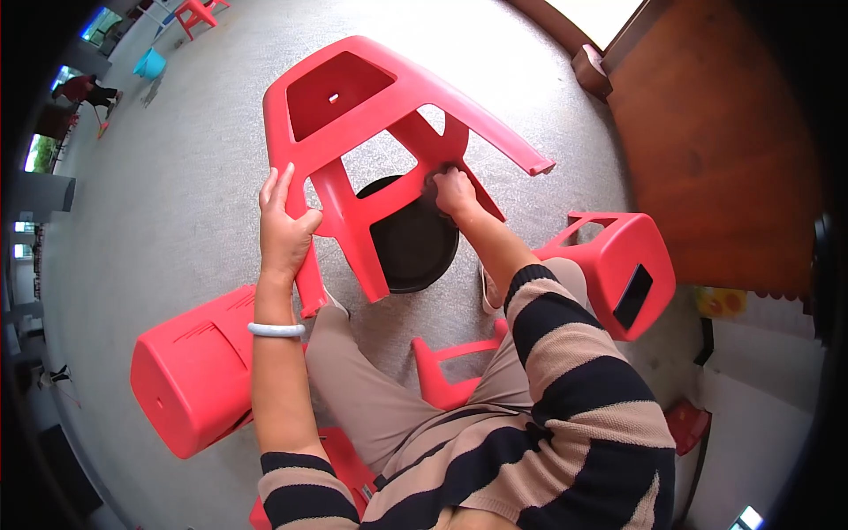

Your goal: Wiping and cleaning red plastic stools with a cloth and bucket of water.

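Note:
A red plastic stool (417,83) lies tipped in front of me, its legs pointing toward me and to the right. My left hand (281,228) grips one of its legs, thumb across the front and fingers along the outer side. Inside the frame, my right hand (454,189) presses a dark, blurred wad, perhaps a cloth or scouring pad (430,188), against a far leg near the crossbar. Beneath the stool, a round black basin (417,248) rests on the floor, partly hidden by the legs; its contents cannot be made out.
Red stools stand at my left (179,384) and right; the right stool (646,258) carries a black phone (633,296). Near the wall is a brown wooden panel (709,152). Far off are a blue bucket (150,63), another red stool (197,14) and a person (86,91) with a long-handled tool.

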`<state>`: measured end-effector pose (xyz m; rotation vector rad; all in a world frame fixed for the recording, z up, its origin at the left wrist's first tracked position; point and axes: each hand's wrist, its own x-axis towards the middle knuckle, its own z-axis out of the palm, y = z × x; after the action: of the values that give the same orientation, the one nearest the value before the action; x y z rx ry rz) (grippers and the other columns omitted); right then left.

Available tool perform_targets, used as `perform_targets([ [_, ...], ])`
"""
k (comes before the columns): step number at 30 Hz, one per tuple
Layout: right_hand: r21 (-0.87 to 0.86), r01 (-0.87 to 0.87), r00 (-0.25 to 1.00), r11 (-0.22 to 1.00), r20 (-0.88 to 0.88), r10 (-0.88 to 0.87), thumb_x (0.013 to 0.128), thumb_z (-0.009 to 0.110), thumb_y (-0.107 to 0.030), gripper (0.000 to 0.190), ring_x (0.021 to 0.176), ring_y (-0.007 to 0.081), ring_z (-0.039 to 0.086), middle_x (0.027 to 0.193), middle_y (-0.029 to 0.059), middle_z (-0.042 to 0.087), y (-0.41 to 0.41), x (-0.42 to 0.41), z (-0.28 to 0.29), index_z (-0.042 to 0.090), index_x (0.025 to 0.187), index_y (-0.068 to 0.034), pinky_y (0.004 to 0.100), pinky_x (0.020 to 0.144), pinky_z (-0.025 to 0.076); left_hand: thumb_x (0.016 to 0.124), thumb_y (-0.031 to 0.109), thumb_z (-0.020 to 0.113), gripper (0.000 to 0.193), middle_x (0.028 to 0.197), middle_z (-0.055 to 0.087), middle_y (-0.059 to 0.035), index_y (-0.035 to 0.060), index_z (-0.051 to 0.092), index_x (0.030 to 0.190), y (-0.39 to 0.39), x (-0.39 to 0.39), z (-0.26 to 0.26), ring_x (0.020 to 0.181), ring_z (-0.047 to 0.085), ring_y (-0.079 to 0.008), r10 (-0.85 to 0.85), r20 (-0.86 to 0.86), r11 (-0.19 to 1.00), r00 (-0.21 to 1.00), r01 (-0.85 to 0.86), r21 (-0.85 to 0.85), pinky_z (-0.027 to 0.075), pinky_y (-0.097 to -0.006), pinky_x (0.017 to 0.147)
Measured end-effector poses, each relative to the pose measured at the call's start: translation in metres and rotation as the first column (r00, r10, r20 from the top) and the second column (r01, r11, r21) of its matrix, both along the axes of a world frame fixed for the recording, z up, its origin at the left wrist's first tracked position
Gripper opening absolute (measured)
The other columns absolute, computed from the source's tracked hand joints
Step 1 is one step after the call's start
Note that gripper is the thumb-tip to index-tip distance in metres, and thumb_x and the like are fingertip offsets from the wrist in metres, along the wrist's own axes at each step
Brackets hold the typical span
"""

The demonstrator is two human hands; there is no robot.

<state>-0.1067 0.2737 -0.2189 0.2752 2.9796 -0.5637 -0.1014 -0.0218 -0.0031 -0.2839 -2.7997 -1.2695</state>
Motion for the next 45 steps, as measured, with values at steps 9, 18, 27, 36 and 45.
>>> perform_targets([
  [9, 0.03, -0.059, 0.996, 0.998, 0.069, 0.057, 0.078, 0.069, -0.011, 0.03, 0.103, 0.0385, 0.062, 0.116, 0.0186, 0.06, 0.023, 0.074, 0.001, 0.071, 0.108, -0.015, 0.0458, 0.089, 0.054, 0.074, 0.007, 0.062, 0.075, 0.157, 0.03, -0.0199, 0.0112, 0.048, 0.147, -0.002, 0.002, -0.007, 0.142, 0.038, -0.0293, 0.027, -0.041, 1.0, 0.999, -0.027, 0.003, 0.037, -0.0355, 0.113],
  [18, -0.038, 0.135, 0.99, 0.99, -0.046, -0.137, 0.078, 0.067, -0.009, 0.032, 0.095, 0.0399, 0.064, 0.111, 0.0198, 0.062, 0.034, 0.157, -0.024, 0.073, 0.108, -0.017, 0.0467, 0.085, 0.053, 0.071, 0.013, 0.066, 0.077, 0.156, 0.032, -0.0211, 0.0092, 0.048, 0.146, -0.004, -0.004, -0.008, 0.144, 0.036, -0.0336, 0.021, -0.056, 1.0, 0.998, -0.022, -0.012, 0.034, -0.0385, 0.116],
  [27, -0.206, 0.094, 0.99, 0.974, -0.083, -0.113, 0.076, 0.067, -0.008, 0.035, 0.1, 0.0389, 0.065, 0.117, 0.0208, 0.061, 0.022, 0.118, -0.003, 0.071, 0.11, -0.015, 0.0464, 0.088, 0.052, 0.072, 0.012, 0.065, 0.077, 0.156, 0.03, -0.0223, 0.0068, 0.047, 0.146, 0.001, -0.001, -0.009, 0.144, 0.035, -0.0338, 0.036, -0.027, 0.999, 0.999, -0.036, -0.003, 0.035, -0.0387, 0.115],
  [36, 0.458, -0.244, 0.91, 0.855, -0.198, 0.365, 0.087, 0.059, -0.019, 0.018, 0.111, 0.0299, 0.055, 0.119, 0.0082, 0.057, -0.023, -0.049, 0.01, 0.074, 0.095, -0.016, 0.0456, 0.083, 0.05, 0.074, 0.006, 0.062, 0.076, 0.157, 0.028, -0.021, 0.0077, 0.045, 0.147, 0.009, 0.005, 0.005, 0.144, 0.034, -0.0335, 0.037, 0.048, 0.998, 0.998, -0.04, 0.049, 0.035, -0.0397, 0.116],
  [45, 0.518, -0.158, 0.979, 0.841, -0.028, 0.201, 0.087, 0.056, -0.024, 0.026, 0.113, 0.0285, 0.051, 0.124, 0.0099, 0.055, 0.079, -0.029, -0.082, 0.076, 0.096, -0.01, 0.0427, 0.085, 0.046, 0.076, 0.005, 0.058, 0.074, 0.158, 0.028, -0.0173, 0.0103, 0.045, 0.149, 0.036, -0.004, -0.01, 0.141, 0.04, -0.0261, -0.026, -0.007, 0.998, 1.0, 0.026, 0.059, 0.042, -0.0334, 0.109],
])
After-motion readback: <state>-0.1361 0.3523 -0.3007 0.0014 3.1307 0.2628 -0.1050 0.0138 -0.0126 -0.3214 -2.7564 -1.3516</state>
